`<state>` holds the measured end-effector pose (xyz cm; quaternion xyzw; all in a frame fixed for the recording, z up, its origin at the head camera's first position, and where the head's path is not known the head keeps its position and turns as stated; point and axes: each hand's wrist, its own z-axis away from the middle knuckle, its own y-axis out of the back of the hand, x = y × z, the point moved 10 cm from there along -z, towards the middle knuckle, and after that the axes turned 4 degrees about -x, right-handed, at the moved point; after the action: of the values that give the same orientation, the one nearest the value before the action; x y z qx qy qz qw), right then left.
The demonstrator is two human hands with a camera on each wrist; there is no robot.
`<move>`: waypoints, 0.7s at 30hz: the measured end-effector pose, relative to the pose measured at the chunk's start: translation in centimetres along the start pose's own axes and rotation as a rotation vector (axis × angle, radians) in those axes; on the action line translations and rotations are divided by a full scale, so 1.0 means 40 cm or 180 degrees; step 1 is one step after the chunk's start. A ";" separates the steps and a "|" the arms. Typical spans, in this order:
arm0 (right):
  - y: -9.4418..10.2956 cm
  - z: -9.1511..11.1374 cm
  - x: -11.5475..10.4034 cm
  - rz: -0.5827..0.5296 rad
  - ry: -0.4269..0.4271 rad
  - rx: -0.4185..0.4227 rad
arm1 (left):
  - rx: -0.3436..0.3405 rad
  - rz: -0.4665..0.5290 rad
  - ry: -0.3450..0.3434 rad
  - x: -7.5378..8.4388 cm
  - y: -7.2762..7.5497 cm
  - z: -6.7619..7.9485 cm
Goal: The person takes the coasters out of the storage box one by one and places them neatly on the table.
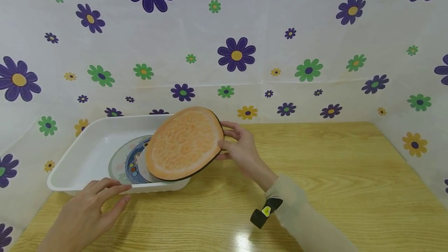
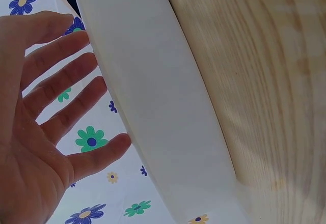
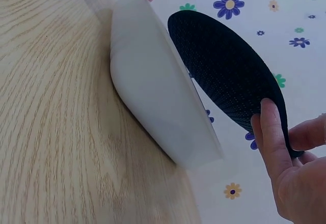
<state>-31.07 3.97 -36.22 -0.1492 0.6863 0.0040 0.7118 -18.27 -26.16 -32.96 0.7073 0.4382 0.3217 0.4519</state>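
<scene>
My right hand (image 1: 241, 145) pinches the right edge of a round mouse pad (image 1: 185, 143), thumb on its orange-slice print. The pad is held tilted above the right part of a white plastic basin (image 1: 80, 147). Its black, textured underside shows in the right wrist view, with fingers (image 3: 272, 137) against it. Inside the basin lies another round, flat piece (image 1: 120, 162) with a pale border and a blue cartoon print, partly hidden by the pad. At the basin's near rim is my left hand (image 1: 91, 209), fingers spread and loosely bent, fingertips right at the rim and holding nothing.
The basin stands at the left of a wood-grain table (image 1: 315, 174). A white curtain (image 1: 266, 30) with purple, green and yellow flowers rises behind the table and along both sides. A black strap (image 1: 267, 211) is worn around the right sleeve.
</scene>
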 end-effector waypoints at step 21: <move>0.060 0.038 -0.033 0.0029 0.0041 0.0090 | 0.0022 -0.0014 0.0019 0.003 0.001 0.000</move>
<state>-30.16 6.84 -35.42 -0.1359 0.6916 -0.0034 0.7094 -18.21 -26.06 -32.91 0.7069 0.4422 0.3213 0.4489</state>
